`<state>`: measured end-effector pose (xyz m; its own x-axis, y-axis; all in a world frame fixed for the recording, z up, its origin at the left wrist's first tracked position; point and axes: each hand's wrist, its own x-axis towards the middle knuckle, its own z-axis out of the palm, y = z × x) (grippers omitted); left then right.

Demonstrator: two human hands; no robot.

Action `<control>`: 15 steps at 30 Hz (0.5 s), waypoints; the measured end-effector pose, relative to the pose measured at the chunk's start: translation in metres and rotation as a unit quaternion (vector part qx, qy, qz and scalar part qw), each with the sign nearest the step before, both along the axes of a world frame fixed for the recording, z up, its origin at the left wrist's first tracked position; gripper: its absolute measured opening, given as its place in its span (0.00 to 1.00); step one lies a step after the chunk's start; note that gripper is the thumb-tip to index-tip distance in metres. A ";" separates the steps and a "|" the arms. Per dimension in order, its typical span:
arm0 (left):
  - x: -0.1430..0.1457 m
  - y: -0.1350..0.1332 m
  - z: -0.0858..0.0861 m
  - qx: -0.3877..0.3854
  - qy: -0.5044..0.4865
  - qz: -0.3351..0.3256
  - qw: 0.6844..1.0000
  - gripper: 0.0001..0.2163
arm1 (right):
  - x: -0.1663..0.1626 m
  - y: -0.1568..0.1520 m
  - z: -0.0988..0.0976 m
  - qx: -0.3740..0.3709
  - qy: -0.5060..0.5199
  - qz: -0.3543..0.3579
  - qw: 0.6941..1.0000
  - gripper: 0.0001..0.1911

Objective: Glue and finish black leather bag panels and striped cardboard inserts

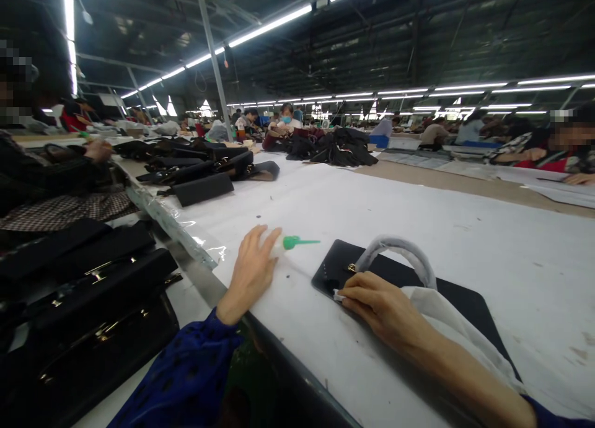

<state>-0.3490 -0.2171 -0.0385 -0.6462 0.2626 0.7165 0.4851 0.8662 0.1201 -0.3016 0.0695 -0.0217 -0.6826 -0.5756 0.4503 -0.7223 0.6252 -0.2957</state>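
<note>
My left hand (251,268) reaches across the white table (381,211), fingers stretched over a small white squeeze bottle (279,246) with a green pointed nozzle (297,243); it touches the bottle without a clear grip. My right hand (377,305) rests on a flat black handbag (409,285), fingers pinched on a small white cloth or wipe (338,296) pressed against the bag's near corner. The bag's handle (400,253) is wrapped in white paper and arches upright. A white dust cloth (446,319) lies over the bag by my forearm.
Stacks of black handbags (88,298) fill the lower shelf at left, and more bags (204,168) lie further along the table. A strip of clear plastic film (171,220) runs down the table's left edge. Other workers sit at left, far back and right.
</note>
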 end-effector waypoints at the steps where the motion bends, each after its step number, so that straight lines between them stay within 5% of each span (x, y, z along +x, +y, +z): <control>1: -0.002 -0.002 -0.002 0.022 -0.004 0.025 0.999 0.26 | -0.001 -0.001 -0.002 -0.010 -0.004 -0.001 1.000 0.11; 5: -0.013 -0.009 -0.010 0.112 -0.005 0.109 0.988 0.30 | -0.003 -0.006 -0.006 -0.023 0.015 -0.028 0.999 0.13; 9: -0.006 -0.003 -0.008 0.158 0.077 0.145 0.974 0.34 | 0.001 -0.013 0.002 0.053 0.049 -0.014 0.997 0.14; 15: 0.018 0.001 0.002 0.075 0.110 -0.001 0.991 0.04 | -0.009 -0.039 0.025 0.154 -0.004 -0.025 0.988 0.17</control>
<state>-0.3307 -0.2165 -0.0370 -0.4700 0.1433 0.8709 0.5154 0.8456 0.1390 -0.3104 0.0302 0.0033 -0.7161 -0.6504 0.2532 -0.6871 0.7207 -0.0920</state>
